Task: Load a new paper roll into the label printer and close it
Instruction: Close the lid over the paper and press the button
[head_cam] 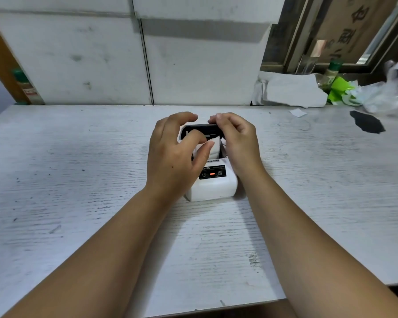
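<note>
Our left hand (172, 154) curls over the label printer (213, 180) at the middle of the table (78, 180), thumb and fingers loosely apart, thumb tip touching the white paper roll (213, 149). Our right hand (237, 143) pinches the raised dark lid (202, 129) at its top edge. The white printer shows an orange light.

Left hand (172, 154) and right hand (237, 143): bare, no gloves, rings or watch. Both forearms bare; no sleeves in view.
</note>
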### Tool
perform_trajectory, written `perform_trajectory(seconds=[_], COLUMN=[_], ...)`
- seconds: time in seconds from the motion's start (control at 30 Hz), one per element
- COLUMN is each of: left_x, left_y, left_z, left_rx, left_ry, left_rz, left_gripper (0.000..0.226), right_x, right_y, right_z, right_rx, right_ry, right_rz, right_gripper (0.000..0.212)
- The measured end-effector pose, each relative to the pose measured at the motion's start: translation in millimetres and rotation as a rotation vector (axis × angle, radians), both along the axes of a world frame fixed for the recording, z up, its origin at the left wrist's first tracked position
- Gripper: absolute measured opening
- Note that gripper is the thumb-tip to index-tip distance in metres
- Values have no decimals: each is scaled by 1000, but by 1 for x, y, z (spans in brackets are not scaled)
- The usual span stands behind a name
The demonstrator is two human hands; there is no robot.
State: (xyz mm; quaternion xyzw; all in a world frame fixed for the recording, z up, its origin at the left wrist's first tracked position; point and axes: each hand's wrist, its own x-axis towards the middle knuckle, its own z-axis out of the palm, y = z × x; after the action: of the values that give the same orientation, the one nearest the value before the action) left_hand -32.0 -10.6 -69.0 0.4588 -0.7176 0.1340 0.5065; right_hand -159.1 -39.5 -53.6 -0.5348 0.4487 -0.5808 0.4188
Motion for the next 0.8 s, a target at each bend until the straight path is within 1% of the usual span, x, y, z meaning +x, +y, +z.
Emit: perform_trajectory(seconds=[0.13,0.27,0.4,0.5,0.63,0.8], left_x=[-1,1,2,1,0,-1], left_y=[0,0,3,5,6,11], left_z=[0,2,2,2,4,10], left_rx=[4,29,92,142,173,205], left_ry=[-30,-87,-116,-97,-81,19], left_rz=[-3,-53,-82,-93,-95,-97], left_gripper=[16,12,15,18,19,29], right_x=[-2,-5,-8,-11,-15,-17], right_y=[-1,1,1,-1,-1,2], right_z=[1,0,2,1,1,1], right_rx=[32,84,117,176,245,271], right_ry=[-17,8,60,46,-27,-76], right_rz=[75,173,242,276,325,378], right_gripper=[28,34,35,33,28,26])
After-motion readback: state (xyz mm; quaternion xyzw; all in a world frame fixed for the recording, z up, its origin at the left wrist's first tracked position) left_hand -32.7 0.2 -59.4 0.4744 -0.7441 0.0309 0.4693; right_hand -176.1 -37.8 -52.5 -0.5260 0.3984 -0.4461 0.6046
